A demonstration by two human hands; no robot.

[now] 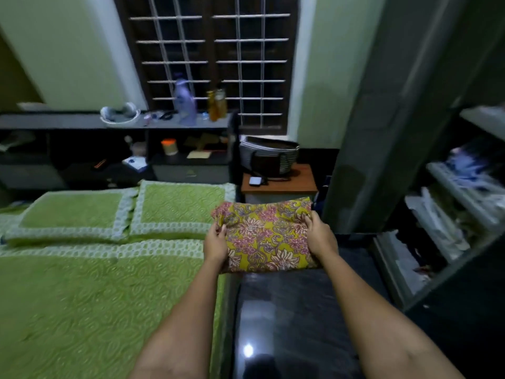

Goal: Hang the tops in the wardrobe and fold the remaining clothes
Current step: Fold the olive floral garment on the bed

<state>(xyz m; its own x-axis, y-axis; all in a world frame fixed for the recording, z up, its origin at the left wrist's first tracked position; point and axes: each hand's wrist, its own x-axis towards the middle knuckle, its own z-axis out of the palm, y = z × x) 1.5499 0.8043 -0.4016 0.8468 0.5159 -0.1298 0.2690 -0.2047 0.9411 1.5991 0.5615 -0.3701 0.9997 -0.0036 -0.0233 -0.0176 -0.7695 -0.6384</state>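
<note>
Cloth fills the space between our hands: a folded garment [269, 236] in mustard yellow with pink and cream flowers, carried flat in the air over the right edge of the bed [95, 296] and the dark glossy floor [295, 310] beside it. Our left hand [216, 243] grips the garment's left side, thumb lying on top and the other fingers tucked out of sight beneath. Our right hand [321, 235] clamps its right side the same way, fingers curled over the far right corner. The hands sit well apart, the whole width of the folded piece between them, and the garment's near edge reaches back almost to our wrists.

We see the bed under a green patterned cover, with two matching pillows [120, 212] lying side by side at its far edge. Just beyond the garment stands a small wooden side table [297, 184] carrying a striped bag [269, 155] and a small pale device we cannot identify. To our right the wardrobe [451, 203] stands open, its shelves stacked with blurred pale and blue clothes. Along the far wall a low dark shelf unit [82, 121] carries a bowl, a purple bottle [185, 101] and amber jars below a barred window [213, 58].
</note>
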